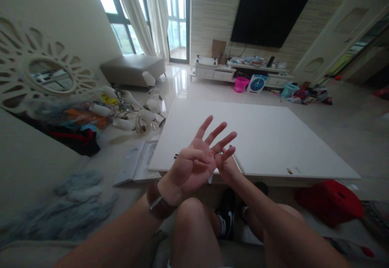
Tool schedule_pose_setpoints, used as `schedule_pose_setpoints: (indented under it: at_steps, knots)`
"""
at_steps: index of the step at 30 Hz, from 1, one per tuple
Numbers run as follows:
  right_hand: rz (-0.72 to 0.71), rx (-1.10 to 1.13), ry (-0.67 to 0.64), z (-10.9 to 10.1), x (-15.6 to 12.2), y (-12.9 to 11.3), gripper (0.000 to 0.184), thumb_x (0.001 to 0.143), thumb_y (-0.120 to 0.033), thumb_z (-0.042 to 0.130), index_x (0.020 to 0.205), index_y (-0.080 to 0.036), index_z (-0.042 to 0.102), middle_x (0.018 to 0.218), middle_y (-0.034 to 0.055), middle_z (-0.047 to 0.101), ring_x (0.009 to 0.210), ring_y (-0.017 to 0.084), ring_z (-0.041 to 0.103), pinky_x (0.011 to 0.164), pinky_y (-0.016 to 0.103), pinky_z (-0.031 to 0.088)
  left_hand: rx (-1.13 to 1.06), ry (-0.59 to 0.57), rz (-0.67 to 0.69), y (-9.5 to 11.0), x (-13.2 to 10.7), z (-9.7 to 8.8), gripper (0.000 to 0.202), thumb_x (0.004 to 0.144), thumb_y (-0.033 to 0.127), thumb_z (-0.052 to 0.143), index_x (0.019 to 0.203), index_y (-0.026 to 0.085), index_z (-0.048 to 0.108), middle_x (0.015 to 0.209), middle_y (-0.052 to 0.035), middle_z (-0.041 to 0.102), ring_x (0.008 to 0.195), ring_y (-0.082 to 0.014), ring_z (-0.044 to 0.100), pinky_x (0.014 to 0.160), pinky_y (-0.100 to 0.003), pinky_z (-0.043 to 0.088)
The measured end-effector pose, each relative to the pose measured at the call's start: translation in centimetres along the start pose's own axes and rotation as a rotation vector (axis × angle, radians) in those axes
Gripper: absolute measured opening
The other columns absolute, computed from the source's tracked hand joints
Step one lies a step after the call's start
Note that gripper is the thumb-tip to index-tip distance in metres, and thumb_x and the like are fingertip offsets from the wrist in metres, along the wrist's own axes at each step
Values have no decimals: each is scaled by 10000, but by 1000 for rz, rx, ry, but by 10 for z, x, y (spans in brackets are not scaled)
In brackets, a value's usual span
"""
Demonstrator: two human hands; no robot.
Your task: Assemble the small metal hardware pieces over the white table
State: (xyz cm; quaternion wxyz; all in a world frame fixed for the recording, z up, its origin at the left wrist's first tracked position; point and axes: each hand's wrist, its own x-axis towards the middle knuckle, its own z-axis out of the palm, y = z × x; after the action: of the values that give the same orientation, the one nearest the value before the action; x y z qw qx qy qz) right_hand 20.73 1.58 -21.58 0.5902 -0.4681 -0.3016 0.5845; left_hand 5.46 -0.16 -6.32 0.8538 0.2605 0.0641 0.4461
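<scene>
My left hand (199,158) is raised palm toward me above my knees, its fingers spread apart and holding nothing. A brown watch strap (158,203) wraps its wrist. My right hand (226,166) sits just behind it and touches its little-finger side; most of its fingers are hidden by my left hand. Both hands hover in front of the near edge of a low white table (264,138). My bare knees and black shoes (226,211) are below.
A red stool (330,201) lies at the right by the table. A white tray (136,162), chandelier parts (136,114) and clothes lie on the floor to the left. A grey bench (132,69), TV (269,14) and cabinet stand farther off.
</scene>
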Motion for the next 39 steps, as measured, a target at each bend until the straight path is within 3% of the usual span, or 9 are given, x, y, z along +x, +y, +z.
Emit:
schedule_pose_setpoints:
  at_steps: [3,5,7,10,14,17,21,31,39]
  knots:
    - [28,63,-1,-1,3,0,393,604,-302,830,923,-227,612,872,27,699,838,208,648,666,286,423,-35,69,26,-10,5,-29,353,602,-48,483,780,191,672,1266,-9,630,1333,-281,487,1142,-508,347]
    - [43,80,13,-1,4,-3,387,595,-286,842,898,-226,610,838,9,690,813,190,647,668,277,417,-73,169,39,-15,7,-44,226,618,-63,476,524,141,496,1007,-29,693,1285,-287,535,1117,-515,388]
    - [49,100,27,0,5,-7,383,584,-278,854,874,-227,609,822,-7,688,770,166,639,663,268,408,-118,275,48,-18,9,-55,305,654,-70,469,459,146,377,650,-13,592,1173,-272,613,1078,-535,436]
    - [57,119,46,0,5,-13,394,571,-279,870,872,-228,622,832,-13,696,719,140,623,654,263,399,-175,375,47,-18,12,-64,368,724,-79,420,456,162,344,459,42,338,771,-166,668,1030,-544,489]
    - [60,118,48,0,4,-18,402,566,-303,879,874,-222,633,877,14,716,723,144,623,649,270,398,-232,441,67,-13,13,-69,417,789,-83,348,452,159,308,461,65,267,414,-50,345,940,-456,560]
    - [60,125,39,-1,4,-19,417,560,-306,882,882,-222,631,890,24,725,724,143,620,648,269,401,-263,455,102,-6,15,-72,418,780,-107,328,454,152,290,458,58,244,385,-44,274,698,-270,580]
    - [68,128,33,-1,2,-19,431,562,-305,886,894,-221,625,888,28,727,728,143,622,647,265,404,-292,440,109,1,15,-75,383,719,-141,349,468,142,284,461,46,271,356,-39,210,404,-139,338]
    - [64,103,24,-2,1,-15,421,575,-323,885,893,-223,628,912,37,720,747,161,624,636,276,412,-278,381,153,15,16,-90,390,679,-129,363,505,171,185,434,40,210,350,-59,226,352,-148,191]
    - [64,80,43,-1,-1,-16,422,569,-336,881,890,-224,632,916,38,713,738,158,613,632,281,413,-213,290,83,24,10,-79,414,713,-101,382,515,180,151,439,50,154,348,-52,215,336,-126,188]
